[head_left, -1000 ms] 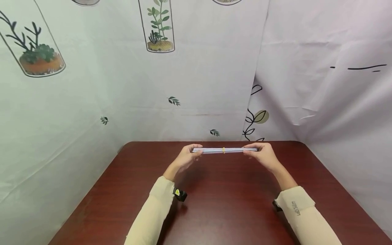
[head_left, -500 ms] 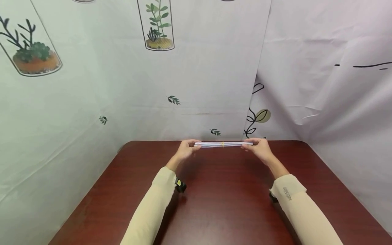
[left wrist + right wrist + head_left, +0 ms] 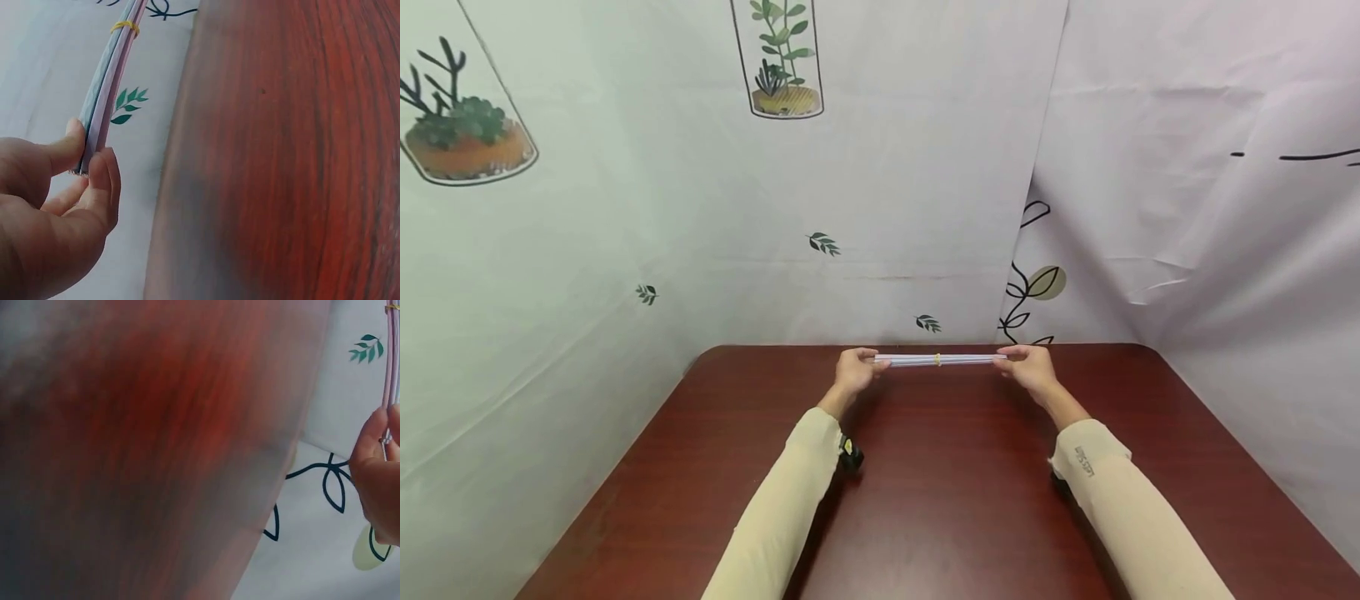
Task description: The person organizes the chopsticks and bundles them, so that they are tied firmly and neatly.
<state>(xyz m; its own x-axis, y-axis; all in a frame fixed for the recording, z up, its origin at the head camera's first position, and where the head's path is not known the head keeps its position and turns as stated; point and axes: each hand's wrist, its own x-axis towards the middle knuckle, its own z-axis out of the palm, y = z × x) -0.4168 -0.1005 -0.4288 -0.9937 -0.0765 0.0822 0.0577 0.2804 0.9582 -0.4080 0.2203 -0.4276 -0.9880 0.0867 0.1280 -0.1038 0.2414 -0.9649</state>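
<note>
A slim bundle of pale blue and lilac strips [image 3: 917, 360] is held level above the far part of the dark red table. A yellow rubber band [image 3: 937, 359] is wrapped round its middle. My left hand [image 3: 854, 371] pinches the left end between thumb and fingers; in the left wrist view the left hand [image 3: 59, 200] shows the bundle's cut end just past the thumb. At the other end, my right hand [image 3: 1032, 368] grips the bundle likewise. Only part of the right hand [image 3: 378, 481] shows at the right edge of the right wrist view.
The wooden table [image 3: 925, 500] has rounded far corners. Behind and beside it hangs a white cloth [image 3: 910, 183] printed with plants and leaves. A black wrist device [image 3: 851, 454] sits on the left sleeve.
Both hands have carried the bundle farther from me and slightly left, and it looks shorter in view. The grip at both ends stays. The head view has shifted slightly.
</note>
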